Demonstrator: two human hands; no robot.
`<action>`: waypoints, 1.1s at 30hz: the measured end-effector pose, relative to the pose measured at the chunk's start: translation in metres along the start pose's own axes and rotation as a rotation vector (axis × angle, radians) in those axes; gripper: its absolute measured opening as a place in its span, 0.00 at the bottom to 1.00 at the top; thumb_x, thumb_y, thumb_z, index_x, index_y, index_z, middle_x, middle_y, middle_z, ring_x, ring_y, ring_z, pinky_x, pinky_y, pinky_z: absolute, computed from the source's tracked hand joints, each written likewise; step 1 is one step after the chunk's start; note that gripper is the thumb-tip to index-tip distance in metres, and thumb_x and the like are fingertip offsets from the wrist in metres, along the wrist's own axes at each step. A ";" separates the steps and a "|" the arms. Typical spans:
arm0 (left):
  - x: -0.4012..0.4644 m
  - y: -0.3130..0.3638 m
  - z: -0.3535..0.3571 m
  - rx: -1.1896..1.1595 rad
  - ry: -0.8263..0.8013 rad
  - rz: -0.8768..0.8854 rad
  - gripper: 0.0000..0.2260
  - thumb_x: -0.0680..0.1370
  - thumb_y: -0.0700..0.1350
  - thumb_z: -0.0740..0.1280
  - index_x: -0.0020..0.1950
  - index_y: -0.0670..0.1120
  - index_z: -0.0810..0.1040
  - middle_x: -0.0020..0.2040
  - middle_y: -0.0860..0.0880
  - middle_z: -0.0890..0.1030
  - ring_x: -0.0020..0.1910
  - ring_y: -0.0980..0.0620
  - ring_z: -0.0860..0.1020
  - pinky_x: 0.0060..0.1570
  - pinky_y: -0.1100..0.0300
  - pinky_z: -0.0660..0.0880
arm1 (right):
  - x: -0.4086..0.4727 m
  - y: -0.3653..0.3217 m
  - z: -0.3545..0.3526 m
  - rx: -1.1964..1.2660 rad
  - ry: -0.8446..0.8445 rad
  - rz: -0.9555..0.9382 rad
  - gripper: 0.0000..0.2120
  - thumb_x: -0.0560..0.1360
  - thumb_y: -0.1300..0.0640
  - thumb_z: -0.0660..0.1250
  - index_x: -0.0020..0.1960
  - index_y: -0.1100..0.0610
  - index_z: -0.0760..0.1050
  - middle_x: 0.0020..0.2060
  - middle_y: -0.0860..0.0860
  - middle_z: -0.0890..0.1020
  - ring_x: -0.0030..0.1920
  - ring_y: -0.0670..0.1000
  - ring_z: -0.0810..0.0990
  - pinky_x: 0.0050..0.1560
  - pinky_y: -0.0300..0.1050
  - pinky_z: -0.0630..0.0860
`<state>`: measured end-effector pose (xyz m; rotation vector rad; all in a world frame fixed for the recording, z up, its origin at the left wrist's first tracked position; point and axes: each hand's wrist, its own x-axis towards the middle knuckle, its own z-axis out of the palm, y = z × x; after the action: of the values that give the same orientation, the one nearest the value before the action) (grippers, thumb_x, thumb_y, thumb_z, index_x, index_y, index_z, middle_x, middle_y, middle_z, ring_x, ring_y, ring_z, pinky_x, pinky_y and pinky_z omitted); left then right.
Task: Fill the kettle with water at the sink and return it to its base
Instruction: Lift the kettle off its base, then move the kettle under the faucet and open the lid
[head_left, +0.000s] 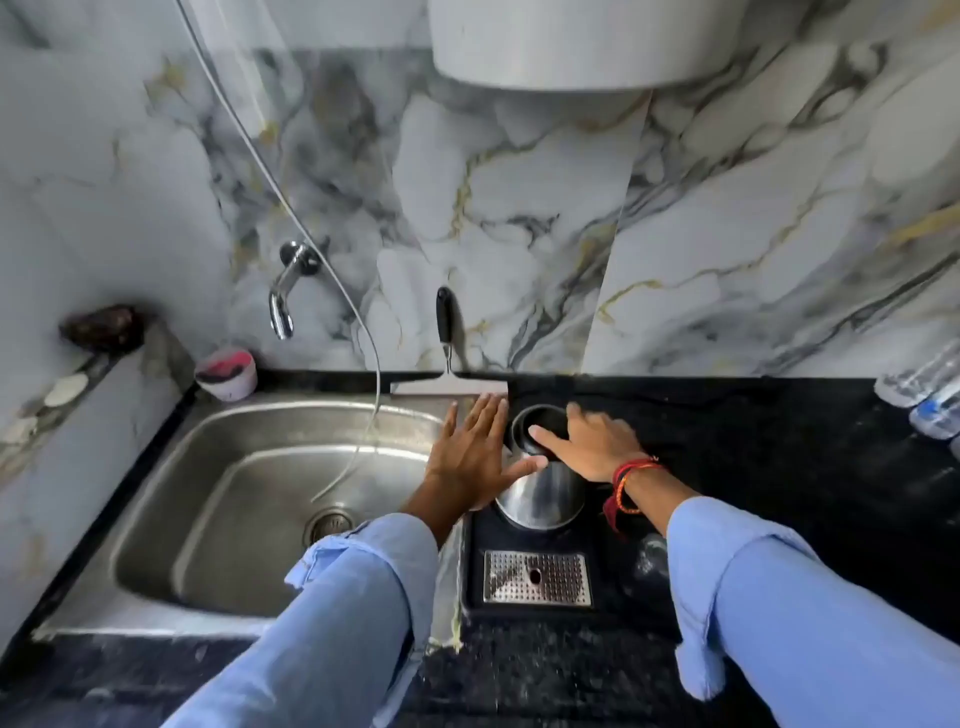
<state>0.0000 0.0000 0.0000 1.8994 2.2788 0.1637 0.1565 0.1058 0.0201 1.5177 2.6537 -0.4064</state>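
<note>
A steel kettle (540, 496) with a black lid stands on a black tray base (478, 571) right of the sink (208, 467). My right hand (592, 444) lies on top of the kettle's lid, fingers spread over it. My left hand (475, 457) is open and flat, fingers apart, its thumb touching the kettle's left side. A chrome tap (283, 306) sticks out of the wall above the sink's back edge. The kettle's handle is hidden under my right hand.
A thin hose (363, 332) hangs from above into the sink. A pink-white cup (227, 374) sits at the sink's back left corner. A squeegee (447, 358) leans on the wall. Plastic bottles (924, 395) lie far right. A perforated drip grate (537, 578) sits in the tray.
</note>
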 end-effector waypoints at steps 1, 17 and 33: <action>0.001 0.000 0.005 0.005 -0.019 0.007 0.47 0.76 0.75 0.49 0.83 0.44 0.47 0.84 0.48 0.47 0.83 0.52 0.43 0.80 0.43 0.42 | 0.006 0.002 0.002 -0.016 0.035 0.005 0.41 0.71 0.24 0.52 0.64 0.57 0.72 0.63 0.60 0.80 0.63 0.62 0.78 0.61 0.57 0.74; 0.013 -0.024 0.020 -0.033 0.113 -0.018 0.49 0.75 0.77 0.47 0.83 0.42 0.47 0.84 0.46 0.49 0.83 0.51 0.46 0.81 0.43 0.46 | 0.053 -0.012 -0.003 0.040 0.268 -0.029 0.30 0.59 0.25 0.59 0.28 0.53 0.65 0.34 0.57 0.83 0.38 0.62 0.82 0.36 0.46 0.67; -0.014 -0.260 -0.026 0.028 0.169 -0.125 0.48 0.75 0.76 0.48 0.82 0.41 0.54 0.83 0.44 0.58 0.82 0.49 0.52 0.80 0.43 0.46 | 0.140 -0.221 0.027 0.229 0.064 -0.168 0.13 0.80 0.56 0.58 0.58 0.64 0.73 0.55 0.67 0.78 0.57 0.66 0.75 0.56 0.60 0.71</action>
<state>-0.2532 -0.0602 -0.0238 1.8118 2.5135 0.2872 -0.1068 0.1102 0.0124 1.3859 2.8808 -0.7056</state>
